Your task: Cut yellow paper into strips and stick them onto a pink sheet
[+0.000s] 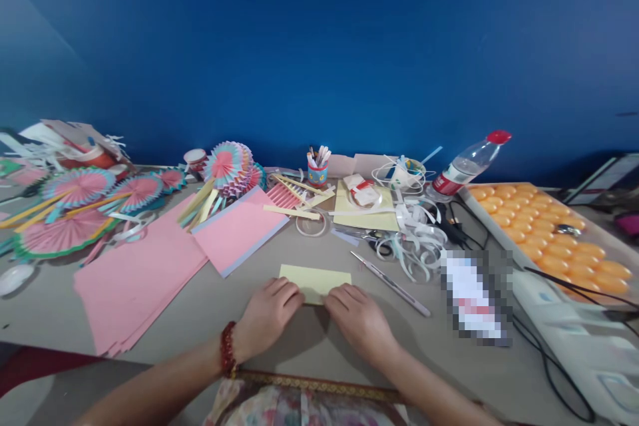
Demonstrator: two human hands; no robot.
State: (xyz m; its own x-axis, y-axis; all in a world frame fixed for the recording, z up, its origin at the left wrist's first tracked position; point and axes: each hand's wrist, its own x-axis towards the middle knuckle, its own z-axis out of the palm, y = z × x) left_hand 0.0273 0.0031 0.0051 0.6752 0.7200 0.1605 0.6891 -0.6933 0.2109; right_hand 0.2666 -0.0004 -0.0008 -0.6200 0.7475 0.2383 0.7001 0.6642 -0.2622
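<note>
A pale yellow strip of paper (315, 279) lies on the table in front of me, its near edge toward my body. My left hand (269, 314) has its curled fingers on the strip's left end, and a dark red bead bracelet circles that wrist. At the right end, my right hand (360, 319) grips the paper in the same way. The thumbs are mostly hidden. Just right of the strip lies a slim craft knife (392, 285). Left of my hands is a pink sheet (239, 229) with lavender edges, beside a stack of pink paper (140, 286).
Pleated paper fans (80, 186) cover the far left. Along the blue wall stand a pen cup (317, 173) and a tilted-looking bottle (462, 170). White ribbon curls (422, 236) lie near scissors (383, 249). An orange egg-like tray (539, 233), cables and a white power strip (574, 346) occupy the right.
</note>
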